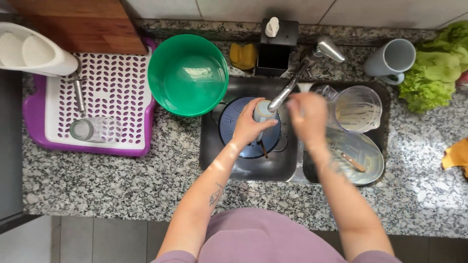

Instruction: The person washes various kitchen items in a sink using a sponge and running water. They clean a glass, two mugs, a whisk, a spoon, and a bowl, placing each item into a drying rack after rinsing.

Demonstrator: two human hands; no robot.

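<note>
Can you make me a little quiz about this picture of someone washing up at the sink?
1. True or false: the green bowl is sitting on the counter, left of the tap.
2. Which hand holds the small pale cup under the tap? A) left hand B) right hand C) neither
3. Fill in the gap: a clear glass lies on its side in the white and ______ drying rack.

Key
1. True.
2. A: the left hand grips the cup over the dark blue colander; the right hand is blurred beside it.
3. Purple.
</note>
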